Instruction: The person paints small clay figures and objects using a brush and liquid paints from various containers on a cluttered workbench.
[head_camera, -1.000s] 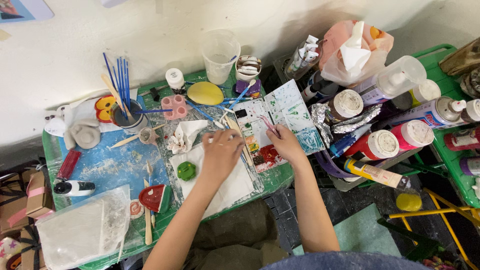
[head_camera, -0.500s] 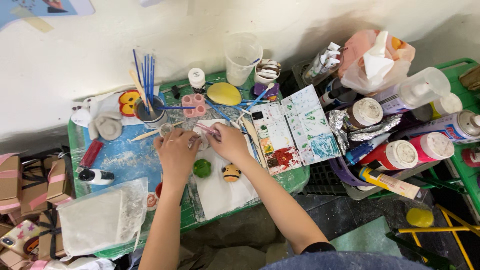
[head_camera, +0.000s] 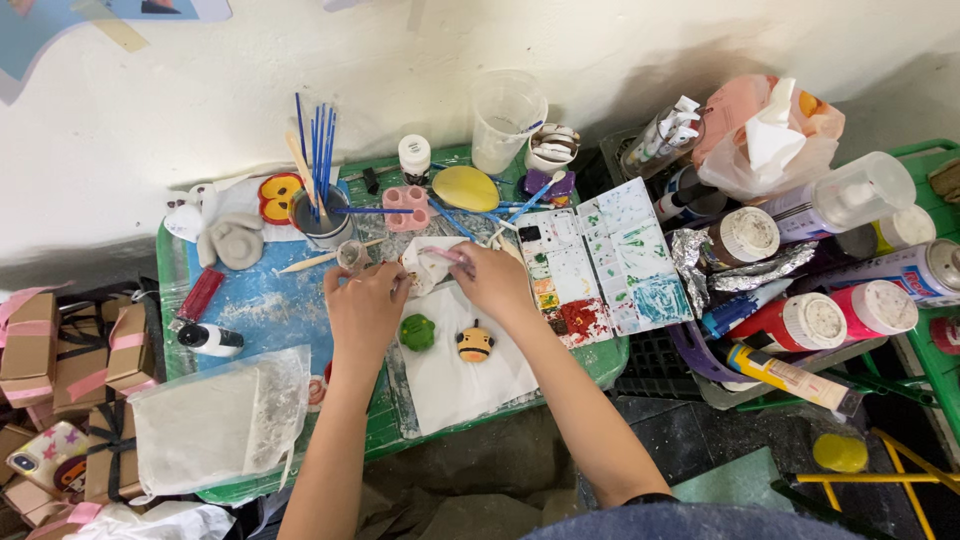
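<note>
Cluttered green worktop (head_camera: 600, 362), paint-stained. Both hands meet over a crumpled white tissue (head_camera: 425, 262): left hand (head_camera: 365, 312) pinching its near edge, right hand (head_camera: 493, 282) pinching its right side. Just below the grip, small green clay figure (head_camera: 418, 332) and yellow striped clay bee (head_camera: 474, 343) on white paper sheet (head_camera: 465, 385). Beyond, grey cup of blue brushes (head_camera: 318, 215).

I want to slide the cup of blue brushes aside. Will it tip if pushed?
Probably, if pushed high. The cup is small and narrow, and the long brushes lean well above its rim, so it looks top-heavy. A yellow and red piece lies right beside it and might be knocked.
</note>
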